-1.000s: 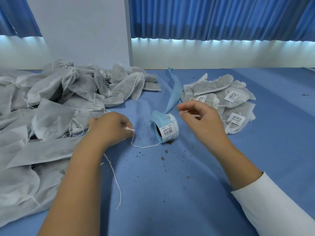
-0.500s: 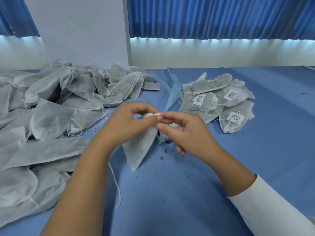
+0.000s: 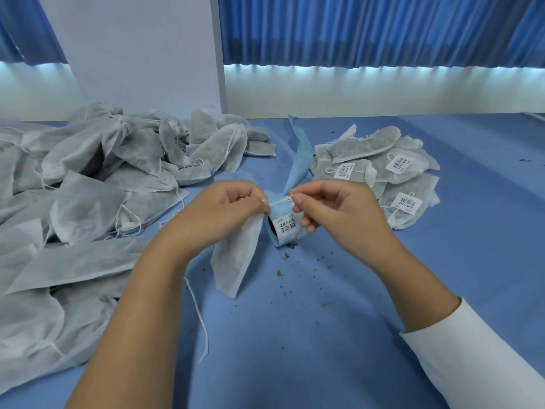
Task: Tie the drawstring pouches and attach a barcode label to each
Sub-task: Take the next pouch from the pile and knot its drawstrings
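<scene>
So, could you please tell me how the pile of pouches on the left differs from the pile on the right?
The left pile is far larger and sprawls loosely, while the right pile is small and compact. Pouches in the right pile carry white barcode labels; no label shows on the left pile. Both are grey-white fabric pouches with white drawstrings, lying on the blue table.
</scene>
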`<move>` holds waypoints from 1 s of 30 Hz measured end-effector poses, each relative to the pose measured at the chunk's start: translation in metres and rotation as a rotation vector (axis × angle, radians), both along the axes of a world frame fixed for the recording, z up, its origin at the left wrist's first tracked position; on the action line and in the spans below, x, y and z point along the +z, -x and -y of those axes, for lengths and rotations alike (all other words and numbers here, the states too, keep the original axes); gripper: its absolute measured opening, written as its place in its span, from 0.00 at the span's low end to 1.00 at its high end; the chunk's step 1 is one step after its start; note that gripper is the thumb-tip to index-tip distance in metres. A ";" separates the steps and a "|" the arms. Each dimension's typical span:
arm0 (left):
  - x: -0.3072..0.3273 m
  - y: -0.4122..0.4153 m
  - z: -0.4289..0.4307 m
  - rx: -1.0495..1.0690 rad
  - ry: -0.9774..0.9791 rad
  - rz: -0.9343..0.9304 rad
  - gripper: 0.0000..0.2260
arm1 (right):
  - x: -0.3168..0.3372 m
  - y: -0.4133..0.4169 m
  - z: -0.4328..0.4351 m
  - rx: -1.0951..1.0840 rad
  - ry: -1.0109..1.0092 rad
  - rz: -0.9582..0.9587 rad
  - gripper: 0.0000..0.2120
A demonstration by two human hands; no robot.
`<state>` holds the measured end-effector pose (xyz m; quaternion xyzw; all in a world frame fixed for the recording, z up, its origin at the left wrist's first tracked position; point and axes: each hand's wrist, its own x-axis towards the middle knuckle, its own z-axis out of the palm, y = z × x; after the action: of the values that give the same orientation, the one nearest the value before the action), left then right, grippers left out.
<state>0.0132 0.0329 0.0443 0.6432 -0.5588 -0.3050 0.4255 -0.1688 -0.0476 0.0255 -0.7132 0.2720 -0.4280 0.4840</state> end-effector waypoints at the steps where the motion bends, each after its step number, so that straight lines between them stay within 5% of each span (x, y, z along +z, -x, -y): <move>1: 0.000 0.001 -0.001 -0.048 -0.044 0.026 0.10 | 0.000 -0.001 0.000 -0.029 0.033 0.024 0.06; 7: 0.004 0.012 -0.002 -0.293 0.028 -0.203 0.08 | -0.004 -0.002 0.000 -0.130 0.119 0.117 0.06; 12: 0.005 0.023 0.002 -0.126 0.160 -0.485 0.09 | -0.010 -0.008 -0.007 -0.107 0.201 0.008 0.07; 16: 0.001 0.019 0.005 0.057 0.195 -0.228 0.08 | -0.011 -0.008 -0.006 -0.122 0.398 -0.230 0.05; 23: 0.001 0.014 0.001 -0.081 -0.037 0.081 0.08 | -0.001 0.004 0.002 -0.211 0.636 -0.207 0.03; 30: 0.003 0.028 0.001 -0.272 -0.123 -0.030 0.10 | 0.002 0.001 0.000 -0.083 0.149 0.101 0.08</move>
<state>-0.0147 0.0319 0.0470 0.5818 -0.6145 -0.4033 0.3483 -0.1696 -0.0475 0.0278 -0.7130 0.2439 -0.5020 0.4245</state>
